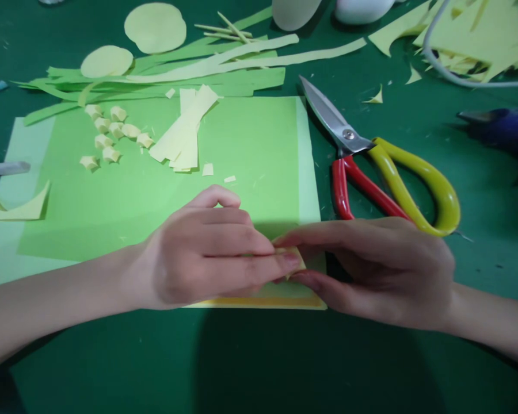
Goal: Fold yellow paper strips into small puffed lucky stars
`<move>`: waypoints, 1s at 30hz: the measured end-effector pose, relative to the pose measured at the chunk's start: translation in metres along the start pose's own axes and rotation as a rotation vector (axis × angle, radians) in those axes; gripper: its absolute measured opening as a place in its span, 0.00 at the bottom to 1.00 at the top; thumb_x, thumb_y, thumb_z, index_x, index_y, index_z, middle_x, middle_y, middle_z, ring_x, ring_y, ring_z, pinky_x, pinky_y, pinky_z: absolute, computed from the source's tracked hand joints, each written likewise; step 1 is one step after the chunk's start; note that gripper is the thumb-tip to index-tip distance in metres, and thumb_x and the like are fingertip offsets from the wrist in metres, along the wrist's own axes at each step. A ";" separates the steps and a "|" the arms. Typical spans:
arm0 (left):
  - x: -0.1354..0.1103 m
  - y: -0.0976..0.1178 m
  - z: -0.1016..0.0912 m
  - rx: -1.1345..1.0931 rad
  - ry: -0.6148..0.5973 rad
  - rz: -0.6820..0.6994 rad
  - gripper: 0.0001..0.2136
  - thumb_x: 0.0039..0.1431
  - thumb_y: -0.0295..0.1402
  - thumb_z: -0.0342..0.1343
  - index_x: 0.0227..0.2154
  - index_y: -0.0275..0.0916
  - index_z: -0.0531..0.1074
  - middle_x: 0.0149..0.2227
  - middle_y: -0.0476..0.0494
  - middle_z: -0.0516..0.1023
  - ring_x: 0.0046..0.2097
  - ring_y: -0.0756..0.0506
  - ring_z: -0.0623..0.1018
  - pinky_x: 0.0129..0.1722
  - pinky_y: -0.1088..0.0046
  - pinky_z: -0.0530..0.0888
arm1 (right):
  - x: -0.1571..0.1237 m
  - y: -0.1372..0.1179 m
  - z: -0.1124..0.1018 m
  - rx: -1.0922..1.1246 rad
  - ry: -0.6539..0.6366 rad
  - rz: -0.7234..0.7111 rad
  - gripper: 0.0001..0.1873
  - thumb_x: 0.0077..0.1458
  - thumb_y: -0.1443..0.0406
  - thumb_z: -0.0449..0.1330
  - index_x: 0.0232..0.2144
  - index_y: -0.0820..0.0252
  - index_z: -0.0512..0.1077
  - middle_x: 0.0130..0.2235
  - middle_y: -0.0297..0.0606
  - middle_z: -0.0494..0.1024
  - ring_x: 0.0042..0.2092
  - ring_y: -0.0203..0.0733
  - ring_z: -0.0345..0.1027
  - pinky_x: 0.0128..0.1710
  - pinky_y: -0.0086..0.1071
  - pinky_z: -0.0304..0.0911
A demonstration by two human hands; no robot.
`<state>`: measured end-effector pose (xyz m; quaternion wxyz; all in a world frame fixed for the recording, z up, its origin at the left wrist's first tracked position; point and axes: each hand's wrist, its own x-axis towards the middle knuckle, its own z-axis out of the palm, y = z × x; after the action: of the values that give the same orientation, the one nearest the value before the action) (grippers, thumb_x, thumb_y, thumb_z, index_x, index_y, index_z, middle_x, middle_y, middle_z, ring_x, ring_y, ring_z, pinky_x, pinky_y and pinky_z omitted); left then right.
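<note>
My left hand [207, 247] and my right hand [384, 270] meet over the near edge of a green paper sheet [242, 149]. Between their fingertips they pinch a small pale yellow paper piece [297, 259], mostly hidden by the fingers. Both hands have fingers pressed together on it. Several small folded yellow paper pieces [110, 135] lie at the far left of the sheet. A few pale yellow paper strips [185, 129] lie beside them.
Scissors [371, 167] with one red and one yellow handle lie right of the sheet. Long green and yellow strips [207, 66], two yellow paper discs [155, 26] and yellow offcuts [479, 34] lie at the back on the dark green table [259, 368]. A white cable [440, 72] runs far right.
</note>
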<state>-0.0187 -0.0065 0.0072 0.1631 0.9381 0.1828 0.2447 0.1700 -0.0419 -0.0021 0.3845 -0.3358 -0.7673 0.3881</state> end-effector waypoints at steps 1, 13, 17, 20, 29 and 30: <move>0.000 0.000 0.000 -0.002 -0.002 -0.006 0.09 0.61 0.29 0.46 0.30 0.39 0.72 0.26 0.56 0.79 0.29 0.58 0.75 0.33 0.75 0.67 | 0.000 0.000 0.000 0.002 -0.001 -0.007 0.13 0.45 0.78 0.57 0.35 0.63 0.67 0.26 0.32 0.77 0.25 0.24 0.70 0.29 0.07 0.65; 0.006 -0.004 -0.002 -0.078 0.086 -0.041 0.06 0.54 0.26 0.54 0.24 0.36 0.66 0.23 0.52 0.77 0.24 0.56 0.73 0.28 0.74 0.69 | -0.009 0.003 0.000 0.013 0.083 0.045 0.13 0.47 0.73 0.60 0.37 0.59 0.69 0.26 0.32 0.76 0.26 0.29 0.71 0.26 0.16 0.68; 0.005 -0.008 0.004 0.004 0.092 0.093 0.04 0.56 0.27 0.53 0.27 0.35 0.68 0.27 0.49 0.78 0.27 0.55 0.74 0.27 0.74 0.68 | -0.011 0.006 -0.001 0.045 0.065 0.053 0.14 0.48 0.72 0.59 0.39 0.60 0.69 0.29 0.34 0.77 0.29 0.29 0.72 0.29 0.15 0.69; 0.003 -0.008 0.002 0.101 0.071 0.150 0.03 0.55 0.25 0.52 0.28 0.36 0.69 0.27 0.50 0.78 0.25 0.54 0.73 0.26 0.72 0.67 | -0.010 0.006 -0.001 0.051 0.054 0.036 0.13 0.49 0.73 0.59 0.39 0.61 0.68 0.30 0.35 0.77 0.30 0.28 0.72 0.31 0.14 0.68; -0.001 -0.010 0.004 0.100 0.225 0.303 0.09 0.58 0.23 0.47 0.24 0.36 0.68 0.20 0.56 0.75 0.23 0.55 0.70 0.27 0.71 0.63 | -0.003 0.000 -0.003 -0.035 -0.025 -0.060 0.09 0.48 0.74 0.58 0.35 0.64 0.68 0.25 0.34 0.76 0.25 0.27 0.70 0.28 0.11 0.66; 0.000 -0.009 0.005 0.108 0.197 0.321 0.08 0.56 0.23 0.50 0.23 0.36 0.68 0.19 0.56 0.74 0.22 0.55 0.70 0.26 0.72 0.63 | -0.003 0.000 -0.004 -0.040 -0.033 -0.062 0.09 0.49 0.74 0.58 0.35 0.64 0.68 0.24 0.34 0.76 0.25 0.27 0.70 0.27 0.11 0.65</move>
<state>-0.0186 0.0005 -0.0002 0.0526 0.9341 0.0586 0.3482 0.1746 -0.0433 -0.0018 0.3767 -0.3129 -0.7914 0.3659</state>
